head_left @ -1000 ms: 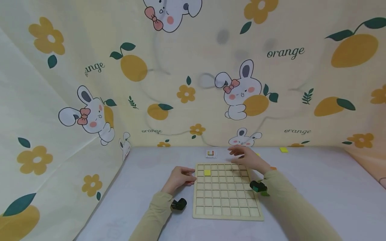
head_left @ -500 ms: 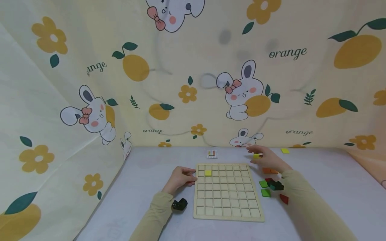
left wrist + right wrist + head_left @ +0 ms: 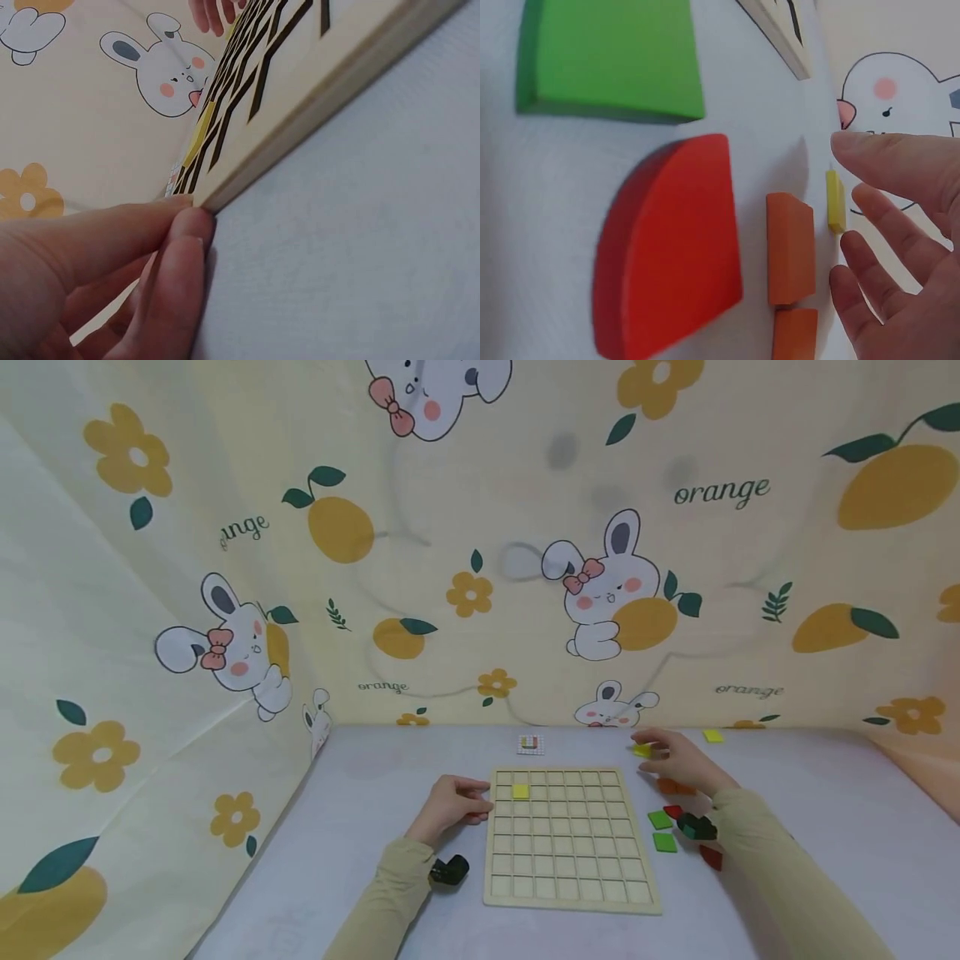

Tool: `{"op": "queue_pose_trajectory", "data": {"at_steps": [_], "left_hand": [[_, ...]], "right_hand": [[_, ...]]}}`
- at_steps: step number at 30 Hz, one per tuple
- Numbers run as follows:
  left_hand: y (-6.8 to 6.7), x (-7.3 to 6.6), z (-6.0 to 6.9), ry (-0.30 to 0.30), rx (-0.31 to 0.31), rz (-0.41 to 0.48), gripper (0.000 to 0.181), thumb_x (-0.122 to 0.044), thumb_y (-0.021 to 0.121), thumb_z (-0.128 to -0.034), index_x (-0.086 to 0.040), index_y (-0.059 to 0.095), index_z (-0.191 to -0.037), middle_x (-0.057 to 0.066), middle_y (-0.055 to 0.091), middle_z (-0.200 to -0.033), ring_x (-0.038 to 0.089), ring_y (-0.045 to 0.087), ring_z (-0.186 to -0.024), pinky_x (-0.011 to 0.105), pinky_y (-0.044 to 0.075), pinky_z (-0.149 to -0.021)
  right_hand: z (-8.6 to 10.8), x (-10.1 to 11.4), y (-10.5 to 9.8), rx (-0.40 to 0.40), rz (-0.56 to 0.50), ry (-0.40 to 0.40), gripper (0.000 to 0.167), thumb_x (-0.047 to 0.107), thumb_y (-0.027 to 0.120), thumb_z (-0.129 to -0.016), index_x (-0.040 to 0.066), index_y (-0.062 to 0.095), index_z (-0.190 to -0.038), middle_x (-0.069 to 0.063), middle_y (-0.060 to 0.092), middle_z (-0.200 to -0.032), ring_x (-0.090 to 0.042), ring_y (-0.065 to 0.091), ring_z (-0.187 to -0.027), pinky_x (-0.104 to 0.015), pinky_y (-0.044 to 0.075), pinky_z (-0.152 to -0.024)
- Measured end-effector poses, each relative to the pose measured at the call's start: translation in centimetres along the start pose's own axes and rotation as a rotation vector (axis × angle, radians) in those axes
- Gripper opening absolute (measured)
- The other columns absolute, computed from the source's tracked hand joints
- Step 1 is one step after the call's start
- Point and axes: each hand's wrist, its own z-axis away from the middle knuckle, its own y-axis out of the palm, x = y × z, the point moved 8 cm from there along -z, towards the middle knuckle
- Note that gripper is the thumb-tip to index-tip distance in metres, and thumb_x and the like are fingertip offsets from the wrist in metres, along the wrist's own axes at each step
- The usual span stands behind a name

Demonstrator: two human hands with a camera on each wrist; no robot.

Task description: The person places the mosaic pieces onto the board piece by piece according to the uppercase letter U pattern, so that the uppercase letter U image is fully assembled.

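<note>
A wooden grid board [image 3: 570,843] lies flat on the bench [image 3: 337,827], and one yellow tile [image 3: 521,792] sits in a cell of it, second from the left in the second row from the far edge. The left hand [image 3: 446,808] is at the board's left side, its thumb and forefinger pinching the edge near the far corner. Off the board's far right corner, a second yellow tile [image 3: 642,750] lies on the bench beside the right hand [image 3: 686,762], whose fingers are spread apart and hold nothing; whether they touch that tile, I cannot tell. Closer to the person than this hand are two orange pieces [image 3: 676,787], end to end, then two green tiles [image 3: 664,842] near the board's right side and two red pieces [image 3: 711,857], one with a curved side. A small printed card [image 3: 530,745] lies just beyond the board; a third yellow tile [image 3: 713,737] lies farther right. Behind everything hangs a cream cloth [image 3: 480,643] printed with rabbits and oranges.
</note>
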Motion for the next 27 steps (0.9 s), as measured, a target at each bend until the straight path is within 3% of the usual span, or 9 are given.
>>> {"op": "queue_pose_trajectory", "data": {"at_steps": [15, 27], "left_hand": [[0.09, -0.03, -0.23, 0.017, 0.003, 0.006, 0.037, 0.000, 0.078, -0.0764, -0.002, 0.069, -0.112, 0.008, 0.065, -0.081, 0.015, 0.067, -0.064, 0.027, 0.058, -0.059], [0.13, 0.20, -0.21, 0.010, -0.002, -0.005, 0.037, -0.001, 0.078, -0.0769, -0.004, 0.069, -0.112, 0.007, 0.066, -0.081, 0.015, 0.067, -0.064, 0.027, 0.058, -0.059]], "right_hand": [[0.28, -0.20, 0.21, 0.016, 0.009, 0.021, 0.050, 0.010, 0.067, -0.088, 0.003, 0.051, -0.134, -0.022, 0.045, -0.138, -0.044, 0.038, -0.126, -0.060, 0.033, -0.104], [0.58, -0.49, 0.49, 0.003, 0.088, 0.056, 0.044, 0.009, 0.065, -0.089, 0.000, 0.053, -0.131, -0.025, 0.047, -0.135, -0.045, 0.037, -0.124, -0.060, 0.034, -0.103]]}}
